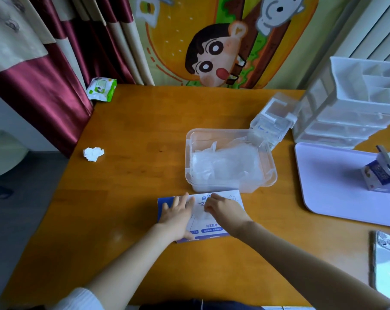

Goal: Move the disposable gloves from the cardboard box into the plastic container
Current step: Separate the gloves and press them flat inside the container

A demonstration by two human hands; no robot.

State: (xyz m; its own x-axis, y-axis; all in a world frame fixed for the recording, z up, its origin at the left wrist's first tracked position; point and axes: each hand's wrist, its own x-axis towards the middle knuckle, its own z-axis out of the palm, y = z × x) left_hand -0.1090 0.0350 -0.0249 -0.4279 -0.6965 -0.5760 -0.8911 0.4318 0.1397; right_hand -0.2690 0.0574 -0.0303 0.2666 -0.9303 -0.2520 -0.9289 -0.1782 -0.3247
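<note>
Fingers (181, 201) straight, left hand (176, 217) rests on cardboard box (212, 228) beside bent right hand (224, 211).

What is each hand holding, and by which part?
The left hand lies flat on the left half of the cardboard box, gripping nothing. The right hand curls its fingers at its top middle; whether they pinch anything cannot be told.

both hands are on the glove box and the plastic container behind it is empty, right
Not quite. The left hand and right hand are on the glove box, but the plastic container behind it is not empty: the head view shows a pile of clear gloves inside it.
</note>
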